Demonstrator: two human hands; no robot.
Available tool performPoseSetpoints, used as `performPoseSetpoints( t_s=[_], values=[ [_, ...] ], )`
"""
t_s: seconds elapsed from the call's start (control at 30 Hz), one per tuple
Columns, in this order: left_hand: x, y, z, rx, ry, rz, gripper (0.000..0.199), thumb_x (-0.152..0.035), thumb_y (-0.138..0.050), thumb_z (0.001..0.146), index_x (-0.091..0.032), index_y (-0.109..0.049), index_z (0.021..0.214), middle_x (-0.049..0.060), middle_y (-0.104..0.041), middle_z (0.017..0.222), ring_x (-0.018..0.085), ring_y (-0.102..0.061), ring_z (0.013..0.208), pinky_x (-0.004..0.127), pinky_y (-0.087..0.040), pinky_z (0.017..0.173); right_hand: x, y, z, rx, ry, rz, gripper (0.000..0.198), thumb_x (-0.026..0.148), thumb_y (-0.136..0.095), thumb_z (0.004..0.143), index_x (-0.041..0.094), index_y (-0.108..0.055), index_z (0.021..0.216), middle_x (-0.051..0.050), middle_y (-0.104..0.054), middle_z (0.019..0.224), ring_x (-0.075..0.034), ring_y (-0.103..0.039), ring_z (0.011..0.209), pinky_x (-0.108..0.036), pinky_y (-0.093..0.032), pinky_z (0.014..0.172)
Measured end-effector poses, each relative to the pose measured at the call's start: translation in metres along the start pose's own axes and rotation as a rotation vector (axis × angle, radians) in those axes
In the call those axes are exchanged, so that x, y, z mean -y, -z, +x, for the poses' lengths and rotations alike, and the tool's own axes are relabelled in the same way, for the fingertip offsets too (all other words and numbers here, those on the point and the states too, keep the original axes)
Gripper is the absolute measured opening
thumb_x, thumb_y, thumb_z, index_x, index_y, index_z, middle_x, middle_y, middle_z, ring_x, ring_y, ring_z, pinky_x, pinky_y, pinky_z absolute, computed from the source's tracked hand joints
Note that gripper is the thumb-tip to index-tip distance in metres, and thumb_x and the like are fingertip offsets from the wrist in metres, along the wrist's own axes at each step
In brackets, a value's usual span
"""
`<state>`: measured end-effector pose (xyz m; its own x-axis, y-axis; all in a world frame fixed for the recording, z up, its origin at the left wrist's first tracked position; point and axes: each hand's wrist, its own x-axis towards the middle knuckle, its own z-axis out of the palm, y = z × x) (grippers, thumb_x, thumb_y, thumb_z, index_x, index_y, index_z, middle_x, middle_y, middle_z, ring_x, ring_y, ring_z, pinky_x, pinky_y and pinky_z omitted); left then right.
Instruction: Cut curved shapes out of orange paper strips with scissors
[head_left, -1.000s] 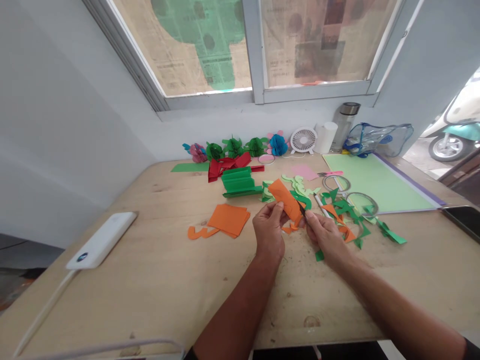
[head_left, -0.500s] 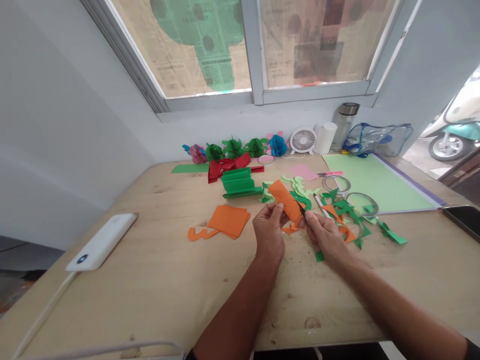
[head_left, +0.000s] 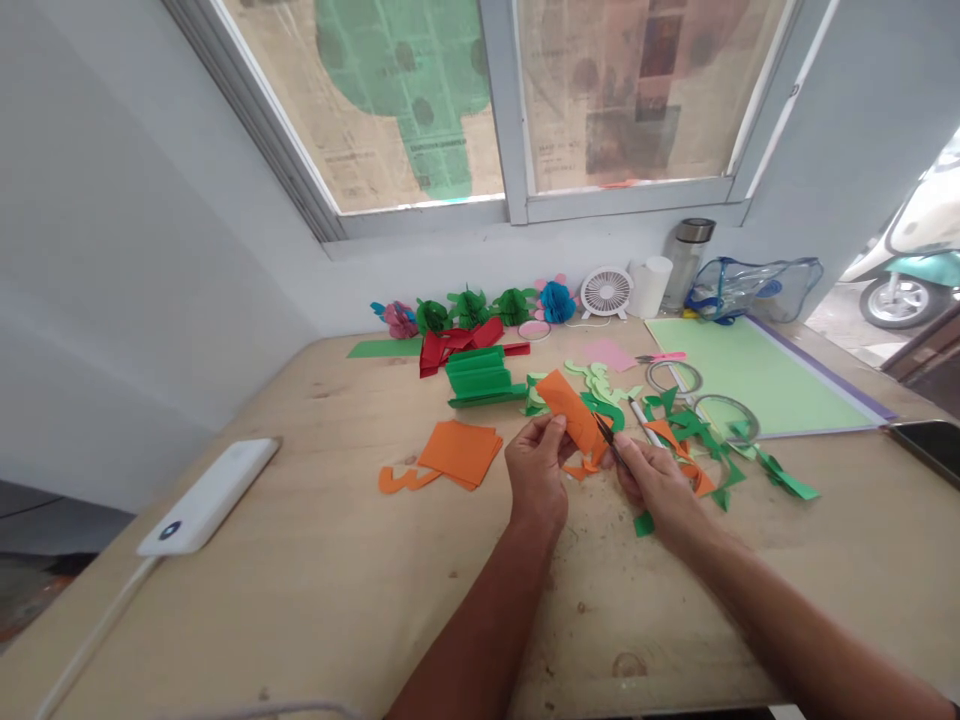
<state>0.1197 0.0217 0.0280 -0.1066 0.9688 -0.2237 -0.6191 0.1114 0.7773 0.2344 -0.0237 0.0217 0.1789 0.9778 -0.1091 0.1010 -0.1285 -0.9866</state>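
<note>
My left hand (head_left: pixel 538 465) pinches a piece of orange paper (head_left: pixel 564 402) by its lower left edge, raised over the table. In my right hand (head_left: pixel 654 480) is a pair of scissors (head_left: pixel 604 431), its dark blades meeting the paper's right side; the handles are hidden in the fingers. Faint drawn lines show on the paper. Left of my hands lies a stack of orange paper squares (head_left: pixel 460 452), with a wavy orange cutout (head_left: pixel 401 479) beside it. Green scraps (head_left: pixel 694 425) and orange scraps (head_left: pixel 701 478) are scattered by my right hand.
Folded green paper (head_left: pixel 486 376) and red paper (head_left: pixel 457 345) lie further back. Paper figures, a small white fan (head_left: pixel 607 292) and a bottle (head_left: pixel 688 262) line the wall. Tape rolls (head_left: pixel 726 418) rest near a light green sheet (head_left: pixel 780 385). A white power bank (head_left: pixel 214 497) sits left, a phone (head_left: pixel 928 447) right.
The scissors' blades have shifted slightly along the orange paper's right side and now look more parted. My view has tilted up a little, so everything sits slightly lower.
</note>
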Motion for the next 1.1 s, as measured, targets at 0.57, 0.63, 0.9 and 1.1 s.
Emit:
performPoseSetpoints(
  t_s=[0.57,0.63,0.9,1.1],
  values=[
    [0.0001,0.0001,-0.0007,0.022,-0.002,-0.003,0.026,-0.029,-0.080,0.054,-0.012,-0.066,0.068,0.004,-0.070,0.068,0.018,-0.069,0.065,0.032,-0.056,0.070,-0.0036,0.0007,0.0007,-0.004,-0.038,0.009,0.054,0.069,-0.046,0.078,0.017,-0.058,0.067,0.009,-0.026,0.044,-0.008,-0.020,0.039,-0.023,-0.015,0.039],
    [-0.0003,-0.0004,-0.0013,0.022,0.000,-0.002,0.025,-0.028,-0.080,0.055,-0.013,-0.066,0.068,0.003,-0.070,0.068,0.018,-0.069,0.065,0.033,-0.056,0.071,-0.0039,0.0005,0.0011,-0.009,-0.040,0.002,0.054,0.069,-0.046,0.078,0.017,-0.058,0.067,0.009,-0.026,0.043,-0.008,-0.020,0.039,-0.023,-0.015,0.039],
    [-0.0005,0.0001,-0.0020,0.026,0.001,-0.006,0.024,-0.028,-0.079,0.056,-0.013,-0.065,0.067,0.002,-0.070,0.068,0.016,-0.068,0.065,0.032,-0.055,0.071,-0.0002,0.0001,-0.0003,-0.011,-0.026,-0.027,0.054,0.067,-0.046,0.078,0.017,-0.059,0.066,0.009,-0.026,0.043,-0.008,-0.021,0.039,-0.023,-0.015,0.039],
    [0.0007,0.0000,-0.0012,0.020,0.002,-0.024,0.023,-0.027,-0.079,0.056,-0.013,-0.064,0.067,0.002,-0.069,0.067,0.015,-0.067,0.062,0.032,-0.055,0.070,0.0003,0.0000,-0.0001,-0.023,-0.028,-0.037,0.057,0.071,-0.046,0.076,0.017,-0.059,0.066,0.008,-0.027,0.044,-0.008,-0.023,0.039,-0.023,-0.017,0.039]
  ],
)
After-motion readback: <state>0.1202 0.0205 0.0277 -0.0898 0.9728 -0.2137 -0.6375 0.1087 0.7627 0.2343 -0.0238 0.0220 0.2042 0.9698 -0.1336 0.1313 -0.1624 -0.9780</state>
